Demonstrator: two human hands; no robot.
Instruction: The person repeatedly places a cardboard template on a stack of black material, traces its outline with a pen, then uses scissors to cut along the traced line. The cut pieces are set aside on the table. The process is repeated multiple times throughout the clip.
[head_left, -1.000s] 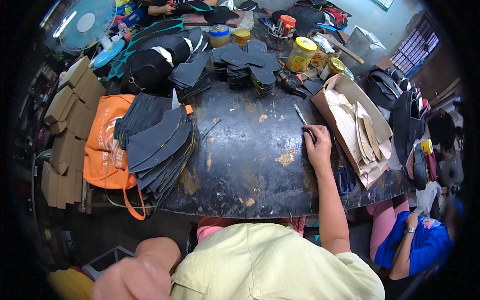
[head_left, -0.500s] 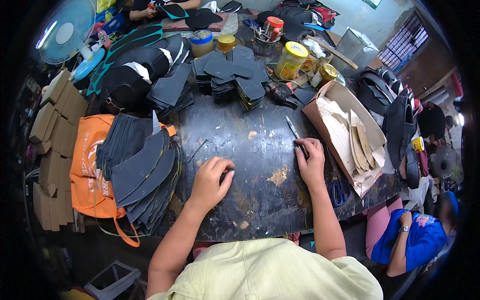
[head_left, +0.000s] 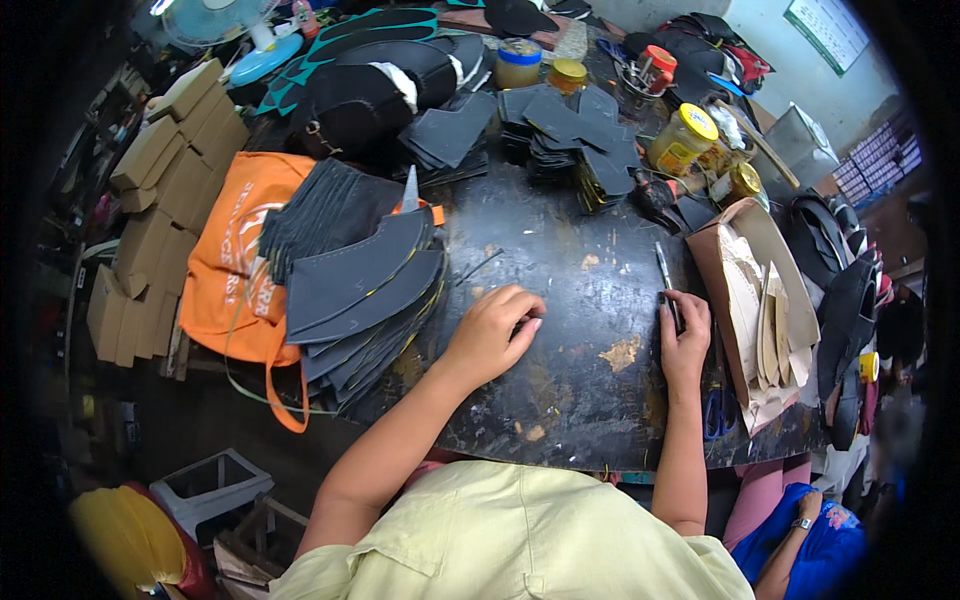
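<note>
My left hand (head_left: 490, 336) rests on the dark worn tabletop (head_left: 570, 400), its fingers curled toward the thumb. Whatever it may hold is hidden. Right of it, my right hand (head_left: 686, 335) is closed around the dark lower end of a slim silver pen-like tool (head_left: 663, 264), which points away from me. A thin dark strip (head_left: 480, 267) lies just beyond my left hand. Left of that hand, a fanned stack of dark grey cut pieces (head_left: 360, 283) with yellowish edges sits partly on an orange bag (head_left: 225, 275).
More dark cut pieces (head_left: 575, 130) are piled at the back, near jars (head_left: 683, 140). An open carton (head_left: 712, 270) with paper pieces stands right, beside blue-handled scissors (head_left: 716, 412). Brown boxes (head_left: 155, 240) are stacked left. A person in blue (head_left: 800, 535) sits at lower right.
The view has swung left, so the table and its things appear farther right. Both hands keep about the same places on the table.
</note>
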